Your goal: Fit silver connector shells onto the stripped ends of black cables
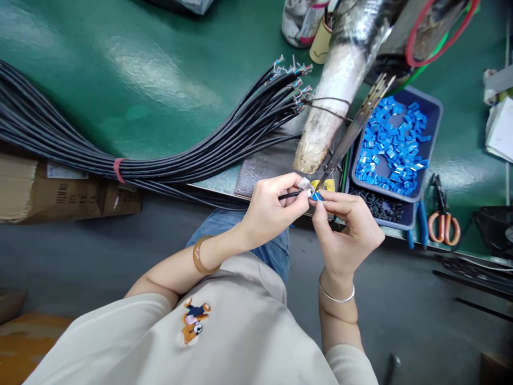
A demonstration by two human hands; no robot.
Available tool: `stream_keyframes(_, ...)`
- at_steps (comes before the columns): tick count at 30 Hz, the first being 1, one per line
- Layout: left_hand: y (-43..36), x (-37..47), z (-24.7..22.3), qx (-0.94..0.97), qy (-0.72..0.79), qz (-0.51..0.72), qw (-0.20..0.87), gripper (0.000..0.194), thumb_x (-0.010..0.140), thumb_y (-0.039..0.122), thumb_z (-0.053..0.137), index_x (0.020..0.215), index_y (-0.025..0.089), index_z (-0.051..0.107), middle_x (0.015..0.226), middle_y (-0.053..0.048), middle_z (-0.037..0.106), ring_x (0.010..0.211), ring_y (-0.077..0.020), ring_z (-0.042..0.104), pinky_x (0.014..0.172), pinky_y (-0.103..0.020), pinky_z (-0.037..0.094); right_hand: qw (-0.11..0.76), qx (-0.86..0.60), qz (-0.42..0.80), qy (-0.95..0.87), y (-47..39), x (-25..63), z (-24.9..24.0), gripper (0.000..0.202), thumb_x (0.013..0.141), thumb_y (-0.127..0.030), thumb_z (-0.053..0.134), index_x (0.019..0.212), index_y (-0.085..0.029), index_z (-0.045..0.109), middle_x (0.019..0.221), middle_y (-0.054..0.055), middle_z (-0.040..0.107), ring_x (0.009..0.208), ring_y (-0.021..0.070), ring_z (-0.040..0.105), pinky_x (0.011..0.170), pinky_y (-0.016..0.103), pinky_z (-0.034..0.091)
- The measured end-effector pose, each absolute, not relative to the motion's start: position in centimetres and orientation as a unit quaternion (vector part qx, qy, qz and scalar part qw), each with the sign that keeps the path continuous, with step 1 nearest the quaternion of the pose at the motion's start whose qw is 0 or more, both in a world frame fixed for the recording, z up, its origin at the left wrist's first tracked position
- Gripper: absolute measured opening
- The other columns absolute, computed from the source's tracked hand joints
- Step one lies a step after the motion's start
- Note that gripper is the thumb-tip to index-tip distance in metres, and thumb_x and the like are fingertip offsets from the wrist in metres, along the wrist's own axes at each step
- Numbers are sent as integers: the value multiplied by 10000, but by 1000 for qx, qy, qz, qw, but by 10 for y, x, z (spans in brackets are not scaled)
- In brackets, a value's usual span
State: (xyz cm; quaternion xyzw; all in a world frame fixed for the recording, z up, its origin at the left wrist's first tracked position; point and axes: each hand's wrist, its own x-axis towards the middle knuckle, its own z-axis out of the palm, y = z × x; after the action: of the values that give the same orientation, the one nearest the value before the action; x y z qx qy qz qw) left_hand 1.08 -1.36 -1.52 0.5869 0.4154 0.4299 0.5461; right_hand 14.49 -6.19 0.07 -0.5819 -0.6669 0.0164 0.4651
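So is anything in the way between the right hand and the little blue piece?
Nothing visible: the right hand has its fingertips right on the blue piece. The left hand pinches the black cable beside it. A long metal tool points down close behind; I can't tell whether its tip touches.

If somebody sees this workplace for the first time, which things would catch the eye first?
Probably the thick bundle of black cables, sweeping from the left across the green table. Next, the bright blue pieces heaped in the tray at the right. Then, near the centre, the left hand pinching a cable and the right hand a blue part.
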Motion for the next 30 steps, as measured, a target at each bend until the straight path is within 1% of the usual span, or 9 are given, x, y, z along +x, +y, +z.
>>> stream_keyframes(6, -13, 13, -11, 573, 417, 447, 546, 51, 792, 189, 608, 764, 148, 599, 672, 8, 600, 590, -71, 530, 543, -164, 415, 466, -576, -8, -672, -59, 143, 4, 198, 732, -34, 699, 812, -204, 635, 852, -3, 713, 822, 133, 695, 758, 271, 569)
stream_keyframes(11, -14, 13, -11, 593, 406, 467, 515, 39, 791, 181, 610, 770, 149, 604, 679, 4, 610, 618, -80, 563, 570, -167, 439, 458, -581, -16, -672, -60, 142, 6, 177, 742, -49, 698, 817, -200, 644, 849, -3, 715, 813, 132, 695, 745, 259, 568)
stream_keyframes(17, -16, 12, -17, 616, 406, 467, 487, 59, 815, 174, 579, 775, 140, 606, 661, 11, 606, 599, -70, 547, 551, -162, 422, 420, -580, -29, -698, -64, 143, 6, 190, 735, -46, 696, 817, -192, 605, 885, 7, 718, 838, 123, 695, 736, 234, 555)
stream_keyframes(21, -17, 12, -18, 623, 411, 460, 480, 73, 834, 183, 569, 792, 141, 610, 660, 13, 599, 579, -62, 515, 529, -160, 397, 416, -582, -26, -698, -65, 144, 5, 178, 752, -59, 686, 819, -199, 598, 879, 6, 716, 836, 122, 694, 732, 240, 558)
stream_keyframes(24, -18, 11, -18, 639, 405, 451, 473, 90, 852, 193, 561, 811, 136, 618, 650, 17, 581, 554, -51, 468, 504, -155, 365, 429, -584, -15, -689, -66, 145, 5, 167, 758, -59, 682, 814, -197, 608, 875, 3, 715, 829, 123, 695, 732, 248, 567)
stream_keyframes(27, -21, 7, -19, 665, 382, 459, 449, 74, 848, 192, 574, 864, 135, 619, 687, 16, 577, 559, -48, 458, 500, -151, 366, 454, -609, 23, -650, -69, 148, 7, 132, 765, -77, 686, 807, -189, 633, 868, 5, 718, 816, 135, 699, 714, 268, 582)
stream_keyframes(29, -25, 5, -22, 688, 367, 474, 410, 82, 824, 162, 582, 898, 133, 605, 725, 8, 582, 572, -54, 466, 511, -161, 382, 484, -637, 46, -598, -72, 150, 10, 88, 775, -115, 693, 807, -183, 648, 884, 12, 718, 778, 144, 703, 661, 281, 588)
stream_keyframes(30, -27, 4, -24, 704, 360, 481, 380, 93, 816, 140, 578, 905, 128, 601, 742, -2, 592, 590, -64, 480, 535, -174, 401, 508, -645, 53, -568, -73, 152, 12, 70, 780, -134, 696, 807, -180, 651, 896, 15, 718, 729, 142, 701, 613, 280, 582)
